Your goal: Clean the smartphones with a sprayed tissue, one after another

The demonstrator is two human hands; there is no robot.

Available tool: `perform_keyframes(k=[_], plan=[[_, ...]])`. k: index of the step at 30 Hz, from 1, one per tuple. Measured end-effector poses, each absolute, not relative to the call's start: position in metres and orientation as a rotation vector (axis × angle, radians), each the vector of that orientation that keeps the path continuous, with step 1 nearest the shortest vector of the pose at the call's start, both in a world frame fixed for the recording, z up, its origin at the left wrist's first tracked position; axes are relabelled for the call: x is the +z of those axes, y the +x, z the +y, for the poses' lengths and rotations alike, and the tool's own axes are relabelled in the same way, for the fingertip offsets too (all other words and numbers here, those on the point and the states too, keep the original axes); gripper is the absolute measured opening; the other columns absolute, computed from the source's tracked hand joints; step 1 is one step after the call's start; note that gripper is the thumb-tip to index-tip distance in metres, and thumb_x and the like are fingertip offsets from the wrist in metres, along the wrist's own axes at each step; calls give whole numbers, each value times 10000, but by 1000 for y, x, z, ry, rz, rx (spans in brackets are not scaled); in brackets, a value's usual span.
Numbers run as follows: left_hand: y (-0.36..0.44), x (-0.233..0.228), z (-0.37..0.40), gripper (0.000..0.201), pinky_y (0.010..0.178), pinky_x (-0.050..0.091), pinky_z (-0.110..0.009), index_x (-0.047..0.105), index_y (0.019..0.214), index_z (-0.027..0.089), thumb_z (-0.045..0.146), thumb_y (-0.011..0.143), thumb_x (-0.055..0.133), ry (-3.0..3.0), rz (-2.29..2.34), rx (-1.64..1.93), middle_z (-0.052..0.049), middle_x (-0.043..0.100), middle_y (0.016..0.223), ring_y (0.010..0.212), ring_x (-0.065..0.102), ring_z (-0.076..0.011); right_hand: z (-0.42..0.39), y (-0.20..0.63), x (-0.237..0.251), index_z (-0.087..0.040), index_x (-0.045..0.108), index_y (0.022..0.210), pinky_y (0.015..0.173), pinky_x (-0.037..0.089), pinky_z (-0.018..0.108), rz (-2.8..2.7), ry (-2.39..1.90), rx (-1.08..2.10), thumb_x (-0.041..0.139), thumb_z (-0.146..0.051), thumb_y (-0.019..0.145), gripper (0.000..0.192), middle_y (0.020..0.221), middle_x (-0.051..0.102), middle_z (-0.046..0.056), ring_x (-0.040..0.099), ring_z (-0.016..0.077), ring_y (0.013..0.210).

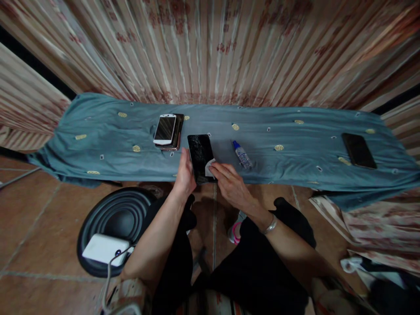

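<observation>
Item: black phone (200,155) — a flat dark slab with a glossy screen showing a web of fine cracks across its upper half. It lies near the front edge of the teal cloth (98,135), long side running away from you.

Your left hand (184,175) grips the phone's left edge, fingers curled against its side. Your right hand (231,183) presses a small white wipe (209,167) onto the lower right corner of the screen, fingertips flat on it; a silver bracelet (271,225) sits on that wrist.

Nearby stock on the cloth:
- small clear bottle (242,155) with a blue cap, lying on its side just right of the phone.
- white phone (165,129) stacked on a darker one — up and to the left.
- another dark phone (358,150), well apart at the far right.
</observation>
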State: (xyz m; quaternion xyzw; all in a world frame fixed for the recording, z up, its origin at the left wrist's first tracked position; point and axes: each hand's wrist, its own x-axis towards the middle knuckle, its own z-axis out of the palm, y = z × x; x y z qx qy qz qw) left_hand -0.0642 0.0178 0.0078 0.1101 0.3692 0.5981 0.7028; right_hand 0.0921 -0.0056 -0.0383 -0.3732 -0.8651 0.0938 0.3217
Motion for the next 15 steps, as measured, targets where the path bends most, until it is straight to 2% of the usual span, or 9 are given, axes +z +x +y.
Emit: perform_keyframes(k=[8,12,15], plan=[[-64,15,21,581,1058,480,-411,502,1441,223,542,995,311,281,870,1418,-73,708,1262,1176,661,-250,-19,94,-38,-139,550,1406,1065,508,459,-2283,-933,204,369,-63,970,478,1354,620,136,558,262,1230],[-60,14,22,577,1059,477,-386,526,1419,218,533,1002,281,308,853,1431,-73,709,1262,1197,650,-242,-19,92,-35,-169,578,1382,1045,524,448,-2285,-936,197,377,-61,973,468,1321,647,118,587,252,1194],[-58,11,22,594,1051,482,-373,566,1375,200,546,1000,260,316,836,1419,-83,719,1240,1199,649,-240,-18,87,-32,-143,594,1359,1025,538,432,-2295,-892,167,368,-54,977,453,1297,661,128,597,247,1169]])
